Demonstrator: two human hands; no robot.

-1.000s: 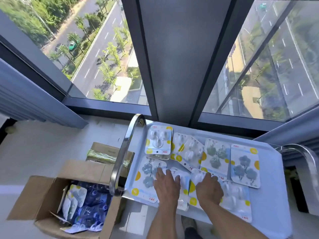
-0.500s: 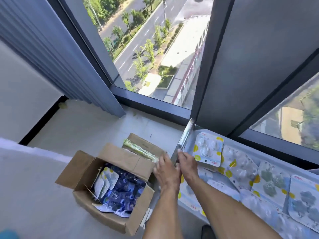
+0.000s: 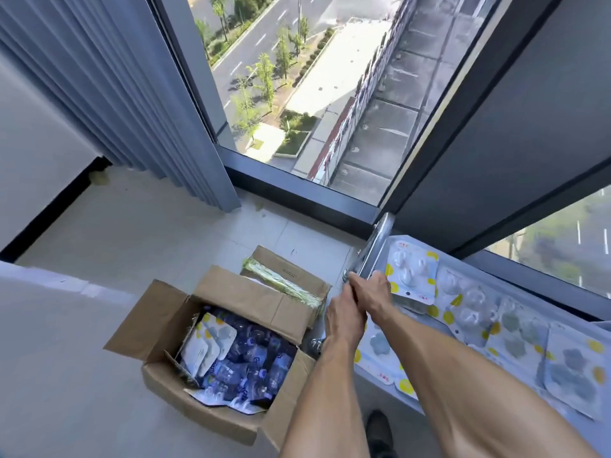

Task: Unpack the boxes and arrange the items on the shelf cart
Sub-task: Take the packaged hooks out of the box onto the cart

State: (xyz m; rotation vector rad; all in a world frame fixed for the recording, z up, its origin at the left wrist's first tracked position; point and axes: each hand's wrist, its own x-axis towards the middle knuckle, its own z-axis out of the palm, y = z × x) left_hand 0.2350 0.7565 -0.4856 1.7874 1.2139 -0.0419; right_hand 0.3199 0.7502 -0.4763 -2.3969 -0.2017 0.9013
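Cardboard box (image 3: 211, 345) open, blue-wrapped packs inside

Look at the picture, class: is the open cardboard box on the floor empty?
No, the open cardboard box on the floor holds blue packets and some white blister cards.

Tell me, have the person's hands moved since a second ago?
Yes. Both the left hand and right hand left the packets on the cart top and went left to its metal handle, which they now hold.
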